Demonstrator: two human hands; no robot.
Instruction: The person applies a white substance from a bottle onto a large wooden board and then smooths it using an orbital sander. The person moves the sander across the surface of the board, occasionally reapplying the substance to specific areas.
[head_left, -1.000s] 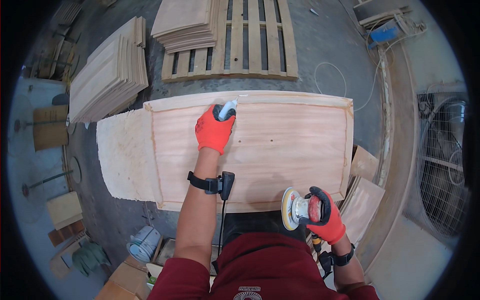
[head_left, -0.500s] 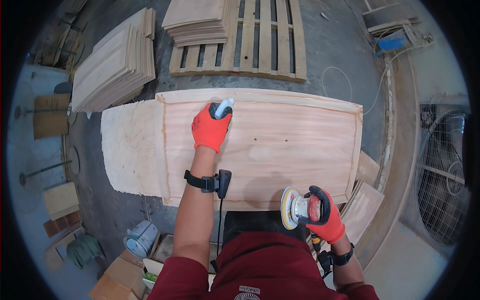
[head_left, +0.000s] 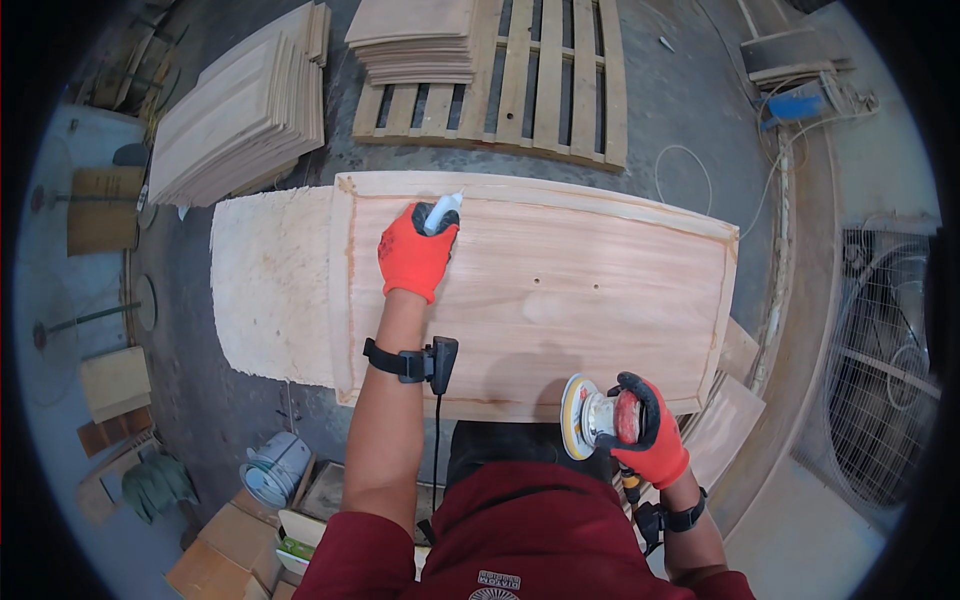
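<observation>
Left hand [head_left: 415,255] is gripping a small white tube [head_left: 441,213], fingers wrapped around it, filling the wooden panel [head_left: 560,290] near its far edge; right hand [head_left: 648,432], fingers closed, is holding the sander [head_left: 588,416] off the near edge, ready for sanding.

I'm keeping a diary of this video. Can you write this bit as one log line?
left hand: pressing white tube on framed wooden panel | right hand: holding round disc sander off panel

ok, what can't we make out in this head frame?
- Head view: the tube body is hidden inside the left hand; only the tip shows.
- Sander: the right hand covers its back; the pad face is turned edge-on.
- Panel near edge: blocked by the torso.
</observation>
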